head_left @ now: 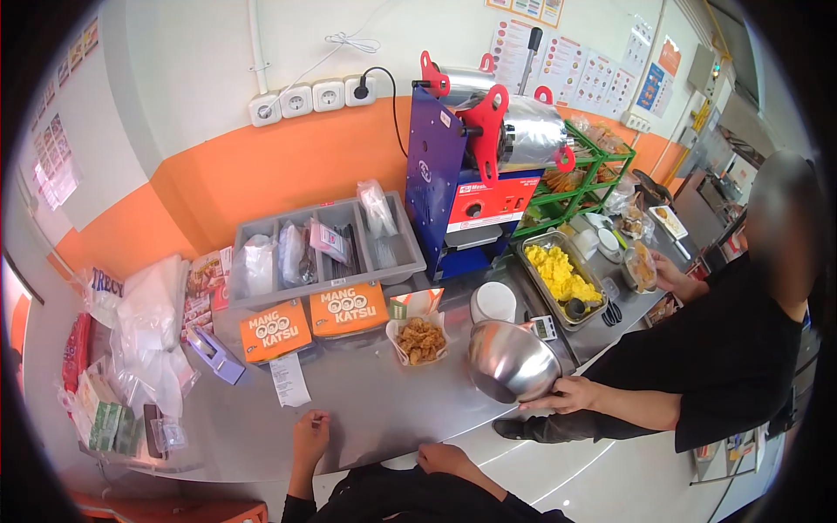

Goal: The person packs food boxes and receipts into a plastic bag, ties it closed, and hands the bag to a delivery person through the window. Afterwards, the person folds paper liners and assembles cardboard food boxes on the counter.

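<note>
My left hand [311,433] is at the front of the steel counter [375,429], its fingers curled closed with nothing seen in them. A printed receipt [290,380] lies just beyond it, below two orange boxes [349,309]. My right hand [443,458] is at the counter's edge, closed in a loose fist, and holds nothing I can see. Ahead of my hands stands an open paper box of fried pieces [420,341]. On the right, a co-worker's hand grips the rim of a tilted steel bowl [514,361].
A purple-blue sealing machine [436,166] stands behind, beside a grey divided tray [327,244]. A pan of yellow food [562,277] and a white round lid [493,302] are on the right. A tape dispenser [216,356] and plastic bags [148,322] are left. The co-worker's other hand holds a clear container [641,267].
</note>
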Demonstrator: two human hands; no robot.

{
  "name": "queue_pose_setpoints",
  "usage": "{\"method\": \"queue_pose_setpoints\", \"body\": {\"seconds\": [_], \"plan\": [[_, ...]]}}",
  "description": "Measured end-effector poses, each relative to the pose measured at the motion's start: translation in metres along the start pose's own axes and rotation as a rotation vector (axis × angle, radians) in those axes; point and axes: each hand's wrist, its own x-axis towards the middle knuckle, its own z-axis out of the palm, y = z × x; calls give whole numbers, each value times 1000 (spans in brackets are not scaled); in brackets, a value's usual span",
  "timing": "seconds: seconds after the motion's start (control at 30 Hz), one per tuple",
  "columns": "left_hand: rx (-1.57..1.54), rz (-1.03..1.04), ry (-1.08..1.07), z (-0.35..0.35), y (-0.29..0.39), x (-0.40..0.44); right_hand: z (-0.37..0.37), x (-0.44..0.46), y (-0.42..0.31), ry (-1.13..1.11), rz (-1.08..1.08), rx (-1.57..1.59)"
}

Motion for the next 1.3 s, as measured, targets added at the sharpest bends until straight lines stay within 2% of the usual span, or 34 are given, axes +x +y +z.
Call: {"method": "queue_pose_setpoints", "body": {"seconds": [0.03,0.13,0.23,0.33,0.57,0.63,0.73,0.77,0.83,0.87,0.93,0.97,1.03,1.07,1.1,1.13,1.2,1.23,1.3], "plan": [[25,6,-21,-3,-9,0,1,7,-5,-11,-6,-14],[44,-14,-314,-14,-34,-2,5,15,-22,-26,-24,-50],[-23,-68,-340,-12,-49,0,4,15,-37,-13,-22,-70],[-30,9,-345,-10,-51,0,6,14,-42,-9,2,-65],[40,40,-501,-6,-65,11,17,19,-29,-21,86,-85],[44,35,-530,-7,-65,14,19,17,-25,-2,108,-33],[167,-15,-668,-16,-52,19,15,13,-14,-26,75,79],[172,-3,-774,-22,-42,24,11,10,-10,-43,52,122],[178,23,-975,-37,-4,43,-38,-9,-16,-92,-73,483],[75,23,-916,-40,21,51,-69,-19,-22,-123,-137,660],[-132,68,-805,-30,55,76,-120,-27,-30,155,-209,577],[-238,113,-752,-16,61,91,-144,-21,-39,340,-205,496],[-446,31,-697,28,71,119,-180,14,-42,740,-134,321],[-549,-74,-594,55,79,125,-185,48,-27,954,-65,228],[-651,-173,-485,83,85,129,-187,78,-8,920,55,127],[-633,-52,-392,112,76,134,-189,103,7,885,173,26],[-589,191,-199,157,56,141,-184,127,18,884,189,34],[-636,161,-225,157,67,139,-181,135,24,883,196,37],[-729,83,-281,153,79,129,-177,142,42,838,99,264]]}}
